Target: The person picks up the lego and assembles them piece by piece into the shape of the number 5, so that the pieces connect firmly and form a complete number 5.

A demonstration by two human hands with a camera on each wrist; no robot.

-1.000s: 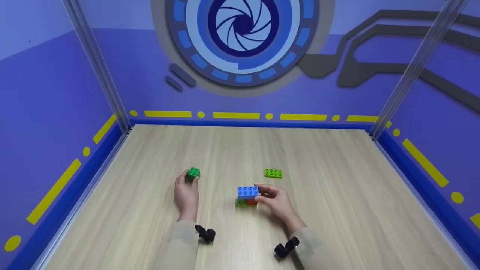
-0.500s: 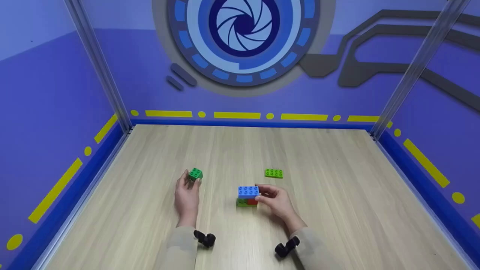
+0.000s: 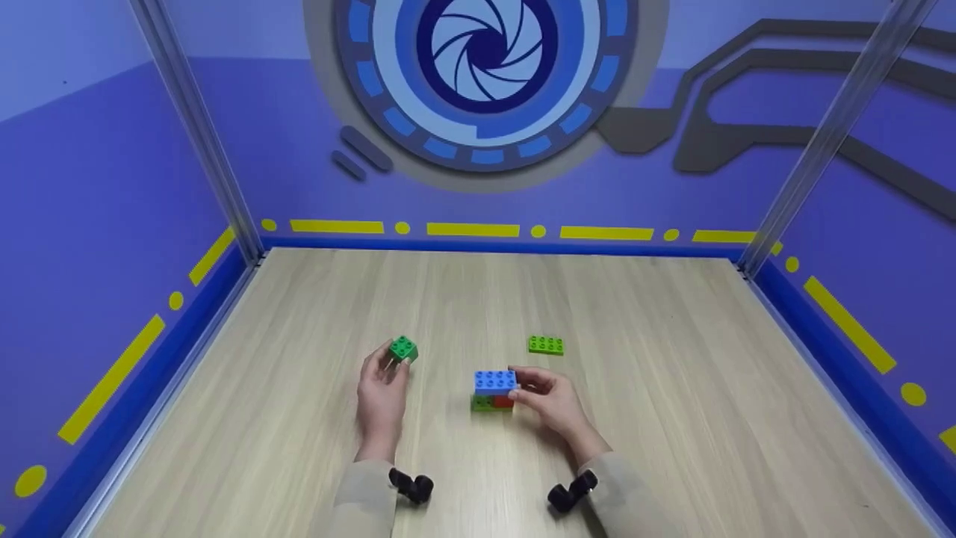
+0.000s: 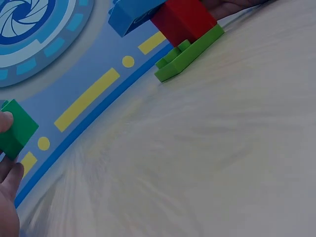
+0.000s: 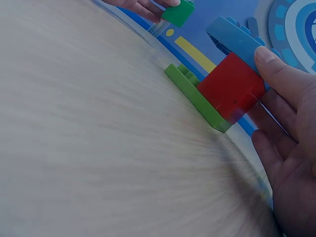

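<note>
My left hand (image 3: 382,388) pinches a small dark green brick (image 3: 403,348) and holds it just above the wooden table, left of centre; the same brick (image 4: 15,129) shows at the left edge of the left wrist view and far off in the right wrist view (image 5: 178,12). My right hand (image 3: 549,400) grips the right end of a stack (image 3: 493,391): a blue brick (image 5: 237,39) on a red brick (image 5: 231,89) on a lime green plate (image 5: 195,96). The stack rests on the table.
A loose lime green flat plate (image 3: 546,344) lies on the table behind my right hand. Blue walls with yellow dashes (image 3: 470,230) close off the back and both sides. Two metal posts (image 3: 196,127) stand at the back corners.
My left hand has lifted the dark green brick and carried it to the right, toward the stack. My right hand and the stack have stayed put.
</note>
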